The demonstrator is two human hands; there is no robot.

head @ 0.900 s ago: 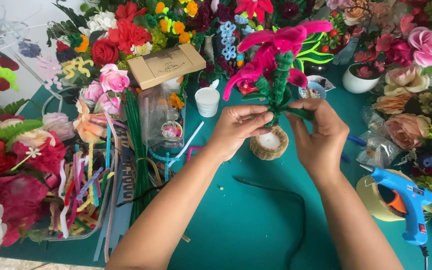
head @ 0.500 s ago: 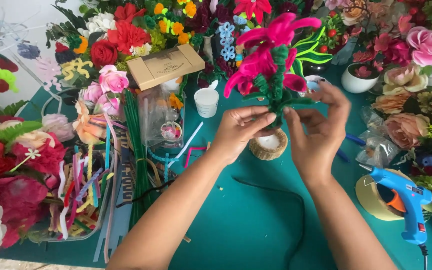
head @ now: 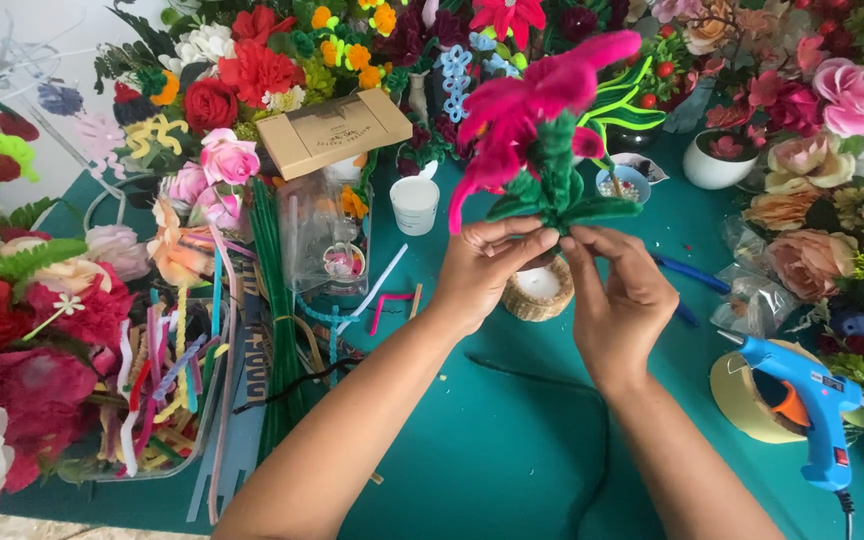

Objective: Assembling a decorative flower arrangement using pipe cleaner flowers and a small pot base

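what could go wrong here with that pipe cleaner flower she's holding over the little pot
The pink and green pipe cleaner flower looks top-heavy, and both the left hand and right hand pinch only its base, so it may tip or bend. The small woven pot beneath looks light and might topple if bumped. The black cord runs under the right forearm and could snag, perhaps dragging the blue glue gun.

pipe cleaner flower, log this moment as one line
left hand: pinching pipe cleaner flower base | right hand: pinching same base | below: woven pot | right: glue gun
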